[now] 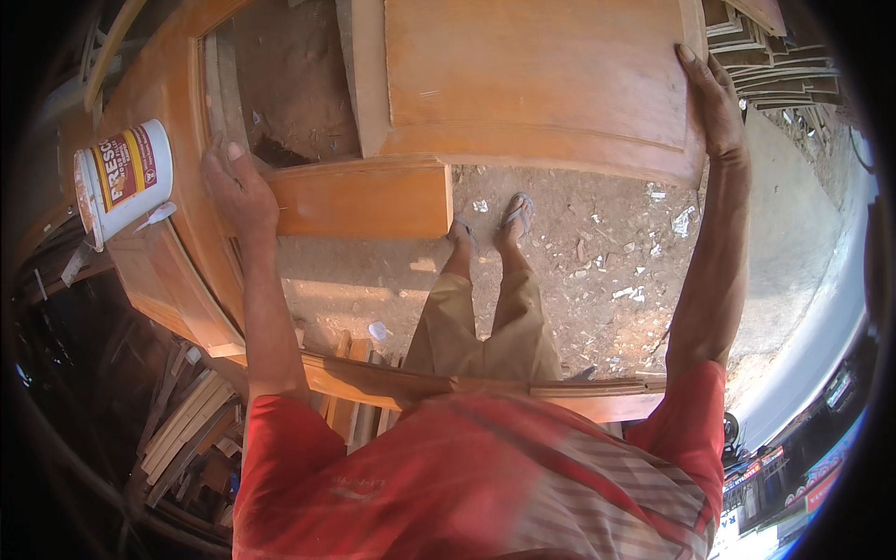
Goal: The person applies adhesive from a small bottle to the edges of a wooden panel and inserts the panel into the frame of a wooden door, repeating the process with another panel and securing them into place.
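Observation:
A large orange-brown wooden panel (541, 75) with a raised field lies across the far side of the view. My right hand (719, 103) grips its right edge, thumb on the face and fingers round the side. My left hand (245, 191) is closed at the left on a wooden frame (201, 121), next to a rectangular opening (294, 79); its fingertips are partly hidden against the wood. Between the hands, a short smooth board (364, 201) reaches rightward from my left hand and ends above the ground.
A white plastic tub (159, 159) with a coloured label lies tilted at the left on wood. Stacked timber pieces (747, 65) stand at the far right, and loose offcuts (191, 420) lie lower left. A wooden rail (607, 403) crosses near my waist. Shavings and scraps litter the dirt ground (607, 271).

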Motion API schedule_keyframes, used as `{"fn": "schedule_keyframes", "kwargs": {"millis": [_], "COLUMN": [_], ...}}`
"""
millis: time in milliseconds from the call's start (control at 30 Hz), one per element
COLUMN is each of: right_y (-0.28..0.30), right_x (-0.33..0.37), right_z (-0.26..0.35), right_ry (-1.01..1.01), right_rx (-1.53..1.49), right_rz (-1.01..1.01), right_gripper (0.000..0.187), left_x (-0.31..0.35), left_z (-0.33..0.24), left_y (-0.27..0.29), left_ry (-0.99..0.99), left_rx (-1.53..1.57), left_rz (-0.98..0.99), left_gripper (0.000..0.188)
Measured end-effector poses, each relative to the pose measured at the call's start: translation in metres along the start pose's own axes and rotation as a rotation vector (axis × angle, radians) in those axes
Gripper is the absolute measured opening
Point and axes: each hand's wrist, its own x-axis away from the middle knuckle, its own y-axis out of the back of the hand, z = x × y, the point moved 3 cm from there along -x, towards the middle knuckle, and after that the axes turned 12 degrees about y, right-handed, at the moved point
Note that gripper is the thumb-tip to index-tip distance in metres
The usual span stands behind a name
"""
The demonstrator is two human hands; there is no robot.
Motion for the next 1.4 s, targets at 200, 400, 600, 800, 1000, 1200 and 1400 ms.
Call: {"fn": "schedule_keyframes", "kwargs": {"millis": [200, 400, 600, 800, 1000, 1200, 1400], "right_y": [-0.026, -0.043, 0.03, -0.055, 0.004, -0.104, -0.126], "right_x": [0.007, 0.013, -0.007, -0.011, -0.027, -0.016, -0.015], "right_z": [0.008, 0.015, -0.01, 0.002, -0.007, -0.008, 0.005], "right_ry": [-0.012, 0.024, -0.152, 0.057, -0.132, 0.004, 0.09], "right_rx": [0.037, 0.084, -0.604, 0.186, -0.58, 0.176, -0.083], "right_rz": [-0.024, -0.007, 0.058, -0.05, 0.135, -0.022, -0.028], "right_gripper": [0.053, 0.061, 0.078, 0.077, 0.085, 0.095, 0.087], "left_x": [-0.002, 0.005, 0.026, 0.031, 0.03, 0.032, 0.033], "left_z": [-0.008, -0.004, 0.026, 0.026, 0.031, 0.019, 0.037], "left_y": [0.002, 0.006, 0.02, 0.021, 0.019, 0.022, 0.019], "left_ry": [-0.16, -0.095, -0.031, 0.107, 0.09, 0.086, 0.101], "left_rx": [0.015, 0.075, 0.039, 0.123, 0.097, 0.109, 0.138], "left_rz": [-0.141, 0.001, 0.03, -0.07, -0.091, -0.077, -0.094], "left_gripper": [0.052, 0.055, 0.055, 0.051, 0.046, 0.046, 0.046]}}
